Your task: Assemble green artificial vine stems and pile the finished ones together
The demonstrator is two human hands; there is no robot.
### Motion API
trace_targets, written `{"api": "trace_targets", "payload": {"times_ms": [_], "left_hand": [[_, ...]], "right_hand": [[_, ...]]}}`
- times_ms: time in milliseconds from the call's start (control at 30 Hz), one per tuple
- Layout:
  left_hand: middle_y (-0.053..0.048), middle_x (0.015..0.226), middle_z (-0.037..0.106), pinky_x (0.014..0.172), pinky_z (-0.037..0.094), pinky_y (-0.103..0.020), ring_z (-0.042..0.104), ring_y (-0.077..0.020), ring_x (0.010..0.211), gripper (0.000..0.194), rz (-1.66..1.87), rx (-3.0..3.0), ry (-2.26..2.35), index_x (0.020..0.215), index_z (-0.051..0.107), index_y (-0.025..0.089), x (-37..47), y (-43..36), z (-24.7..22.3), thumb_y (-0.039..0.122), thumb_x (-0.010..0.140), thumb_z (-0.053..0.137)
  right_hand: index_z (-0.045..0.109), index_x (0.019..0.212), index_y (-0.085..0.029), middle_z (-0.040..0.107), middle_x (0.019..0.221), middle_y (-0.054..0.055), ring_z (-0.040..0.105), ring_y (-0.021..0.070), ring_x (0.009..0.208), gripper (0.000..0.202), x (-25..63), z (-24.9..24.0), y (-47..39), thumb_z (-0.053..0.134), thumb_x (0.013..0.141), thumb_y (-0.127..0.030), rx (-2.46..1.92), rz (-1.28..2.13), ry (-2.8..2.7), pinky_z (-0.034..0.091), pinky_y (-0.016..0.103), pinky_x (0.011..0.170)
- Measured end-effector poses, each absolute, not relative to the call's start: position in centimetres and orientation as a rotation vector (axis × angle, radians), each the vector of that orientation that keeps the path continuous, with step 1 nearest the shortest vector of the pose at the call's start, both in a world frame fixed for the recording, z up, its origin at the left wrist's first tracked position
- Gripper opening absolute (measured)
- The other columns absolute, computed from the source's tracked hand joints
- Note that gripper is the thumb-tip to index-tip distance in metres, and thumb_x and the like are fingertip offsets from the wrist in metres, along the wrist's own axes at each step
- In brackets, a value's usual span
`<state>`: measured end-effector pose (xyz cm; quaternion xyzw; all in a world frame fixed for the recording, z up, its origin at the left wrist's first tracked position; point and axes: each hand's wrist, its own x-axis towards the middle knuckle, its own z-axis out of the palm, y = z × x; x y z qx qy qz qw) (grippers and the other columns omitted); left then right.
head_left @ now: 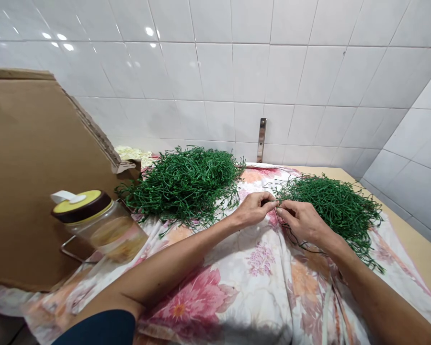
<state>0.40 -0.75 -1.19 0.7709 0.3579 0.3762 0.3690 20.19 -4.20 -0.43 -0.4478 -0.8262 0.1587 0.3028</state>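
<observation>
In the head view, the left hand (256, 209) was near the centre of the frame, its thumb and forefinger pinched together on a thin green strand (277, 203). Just to its right in the frame, the right hand (301, 220) pinched the same spot, fingertips nearly meeting the left's; the strand was mostly hidden by the fingers. A large heap of green stems (187, 184) lay left of centre, and a smaller pile of green stems (339, 199) lay right of centre, just beyond the right hand. Both rested on a floral cloth (233, 263). At the lower left stood a jar (109, 235) with a yellow and dark lid, before a cardboard sheet (39, 177). White tiles (215, 72) filled the upper frame, with a metal strip (262, 140) upright near the centre.
</observation>
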Motion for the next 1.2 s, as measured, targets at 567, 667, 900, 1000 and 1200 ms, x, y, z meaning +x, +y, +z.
{"api": "trace_targets", "payload": {"times_ms": [567,667,900,1000,1200], "left_hand": [[-0.003,0.076,0.061,0.070,0.040,-0.026,0.053,-0.0151,0.074,0.029,1.007,2.163,0.829,0.076,0.063,0.016,0.4,-0.3,-2.1,0.035,0.094,0.052],[0.000,0.069,0.058,0.065,0.037,-0.025,0.050,-0.0136,0.068,0.027,0.988,2.073,0.944,0.074,0.064,0.015,0.0,0.7,-2.8,0.035,0.090,0.054],[0.003,0.062,0.049,0.055,0.030,-0.024,0.039,-0.0095,0.057,0.035,1.075,1.683,0.927,0.075,0.061,0.015,0.0,1.0,-2.3,0.047,0.087,0.060],[0.001,0.067,0.056,0.055,0.032,-0.023,0.043,-0.0084,0.056,0.040,1.046,1.537,0.847,0.077,0.061,0.014,0.3,0.5,-2.1,0.053,0.081,0.068],[0.000,0.066,0.058,0.054,0.032,-0.023,0.046,-0.0074,0.053,0.044,1.073,1.408,0.779,0.074,0.061,0.013,0.7,0.0,-2.0,0.055,0.077,0.074]], "right_hand": [[0.038,0.065,-0.021,0.042,0.062,-0.003,0.040,0.0132,0.061,0.031,18.9,-0.1,-5.0,0.042,0.094,-0.032,-1.188,0.560,-2.061,0.030,0.027,0.058],[0.037,0.066,-0.021,0.040,0.061,-0.003,0.036,0.0117,0.058,0.032,18.3,1.8,-6.8,0.043,0.096,-0.031,-1.039,0.473,-2.117,0.030,0.027,0.057],[0.064,0.082,-0.020,0.059,0.068,0.000,0.047,0.0130,0.059,0.030,21.5,4.5,-6.2,0.053,0.098,-0.041,-1.157,0.339,-1.905,0.038,0.027,0.057],[0.072,0.093,-0.020,0.068,0.076,0.002,0.058,0.0162,0.065,0.023,24.2,3.5,-4.3,0.058,0.095,-0.038,-1.331,0.016,-1.818,0.044,0.029,0.067],[0.068,0.120,-0.013,0.068,0.120,0.020,0.058,0.0376,0.113,0.035,28.1,3.1,-3.3,0.058,0.089,-0.025,-1.620,-0.626,-1.732,0.047,0.052,0.093]]}}
